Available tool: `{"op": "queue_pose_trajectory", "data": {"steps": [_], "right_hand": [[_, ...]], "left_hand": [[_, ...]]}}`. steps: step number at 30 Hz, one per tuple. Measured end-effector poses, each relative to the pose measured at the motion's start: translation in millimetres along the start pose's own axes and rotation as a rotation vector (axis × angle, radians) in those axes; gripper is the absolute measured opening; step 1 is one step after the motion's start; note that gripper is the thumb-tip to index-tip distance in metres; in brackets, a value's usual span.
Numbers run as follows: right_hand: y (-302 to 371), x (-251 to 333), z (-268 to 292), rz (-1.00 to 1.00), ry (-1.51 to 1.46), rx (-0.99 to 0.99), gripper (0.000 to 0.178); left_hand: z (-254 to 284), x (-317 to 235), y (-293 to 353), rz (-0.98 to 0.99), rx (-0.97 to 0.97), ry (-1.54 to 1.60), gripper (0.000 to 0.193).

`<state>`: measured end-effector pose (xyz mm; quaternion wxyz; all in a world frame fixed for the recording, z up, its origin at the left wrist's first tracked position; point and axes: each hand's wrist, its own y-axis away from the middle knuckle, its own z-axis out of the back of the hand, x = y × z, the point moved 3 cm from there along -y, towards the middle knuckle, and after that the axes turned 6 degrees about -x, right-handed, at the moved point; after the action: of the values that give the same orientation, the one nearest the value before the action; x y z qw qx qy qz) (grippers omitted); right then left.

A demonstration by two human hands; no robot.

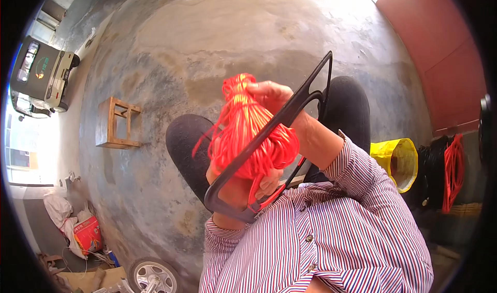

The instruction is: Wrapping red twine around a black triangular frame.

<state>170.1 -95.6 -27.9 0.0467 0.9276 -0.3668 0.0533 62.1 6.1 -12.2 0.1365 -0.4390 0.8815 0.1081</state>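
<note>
A thick bundle of glossy red cord (248, 132) hangs in front of me above my lap, its strands gathered into a narrow neck at the top. My right hand (270, 93) is closed round that neck. Below the bundle, my left hand (268, 183) has its fingers curled against the lower strands, partly hidden by the cord. A long black frame (269, 125) with triangular ends slants across the view in front of the bundle and my forearms; what it is I cannot make out. One loose end of cord trails over my left knee.
On the concrete floor to the left is a wooden stool (118, 123). A yellow bag (385, 156) and a hanging coil of red cord (453, 174) are on the right. A wheel (152, 276), a red sack (88, 235) and a parked vehicle (44, 75) line the left side.
</note>
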Motion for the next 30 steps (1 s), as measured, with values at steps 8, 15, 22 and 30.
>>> {"op": "queue_pose_trajectory", "data": {"steps": [8,15,22,30], "right_hand": [[6,-15,-13,0.033,-0.026,-0.046,0.035],[2,-11,-27,0.011,0.124,0.065,0.033],[-8,27,4,0.278,-0.138,0.023,0.039],[38,-8,80,0.060,-0.221,0.400,0.045]], "left_hand": [[-9,0,-3,-0.052,-0.200,-0.151,0.103],[-13,6,0,-0.040,-0.074,-0.054,0.097],[-14,5,-2,-0.160,-0.001,-0.273,0.101],[-7,-16,6,-0.216,0.094,-0.265,0.083]]}}
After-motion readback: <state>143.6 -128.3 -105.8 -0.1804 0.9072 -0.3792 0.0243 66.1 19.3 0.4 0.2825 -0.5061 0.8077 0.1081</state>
